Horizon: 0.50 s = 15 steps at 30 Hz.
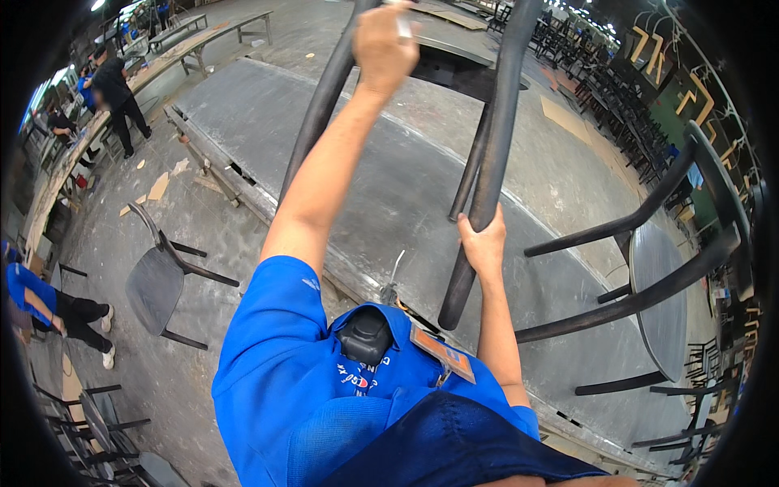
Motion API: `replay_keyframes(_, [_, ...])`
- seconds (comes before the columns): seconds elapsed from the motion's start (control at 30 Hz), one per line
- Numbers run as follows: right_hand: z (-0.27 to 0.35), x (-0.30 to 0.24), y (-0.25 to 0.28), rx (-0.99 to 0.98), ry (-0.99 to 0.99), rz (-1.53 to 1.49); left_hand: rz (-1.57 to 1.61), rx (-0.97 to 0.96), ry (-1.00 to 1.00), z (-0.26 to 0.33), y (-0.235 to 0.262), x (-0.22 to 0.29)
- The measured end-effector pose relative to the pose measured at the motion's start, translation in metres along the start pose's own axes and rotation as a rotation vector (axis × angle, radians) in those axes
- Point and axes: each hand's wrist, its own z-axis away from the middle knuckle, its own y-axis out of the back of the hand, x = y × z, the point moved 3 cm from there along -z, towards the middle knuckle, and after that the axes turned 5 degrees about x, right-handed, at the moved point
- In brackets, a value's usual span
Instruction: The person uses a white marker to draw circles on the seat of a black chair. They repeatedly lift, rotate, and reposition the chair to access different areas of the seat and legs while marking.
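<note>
A dark upturned chair (497,138) stands on the grey workbench (389,195) in front of me, its legs pointing toward me. My right hand (484,242) grips one of its legs low down. My left hand (385,45) reaches far out over the bench toward the chair's seat and pinches a small pale object; what that object is I cannot tell. Another leg of the chair runs under my left forearm.
A second dark chair (665,268) lies on its side on the bench at the right. A dark chair (162,276) lies on the floor at the left. People in blue and black stand at a long bench far left. Stacked chairs fill the far right.
</note>
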Motion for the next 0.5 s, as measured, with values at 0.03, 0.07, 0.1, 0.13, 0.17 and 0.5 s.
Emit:
replay_keyframes(0.03, [0.0,0.0,-0.001,0.004,0.007,-0.009,-0.074,-0.013,0.096,0.001,0.011,-0.027])
replay_keyframes(0.07, [-0.001,0.001,-0.002,0.004,-0.022,-0.021,-0.095,-0.026,0.201,0.001,0.021,-0.053])
replay_keyframes(0.1, [-0.002,0.001,-0.002,-0.001,-0.026,-0.035,0.112,-0.109,0.39,0.002,0.02,-0.076])
replay_keyframes(0.13, [-0.004,0.001,-0.002,0.005,-0.005,-0.04,0.321,-0.191,0.577,0.005,0.014,-0.095])
replay_keyframes(0.17, [-0.006,0.001,-0.002,0.001,-0.008,-0.054,0.426,-0.223,0.662,0.006,0.007,-0.109])
replay_keyframes(0.5, [-0.012,0.001,-0.006,0.028,0.105,-0.058,0.849,-0.04,0.906,-0.033,-0.066,-0.134])
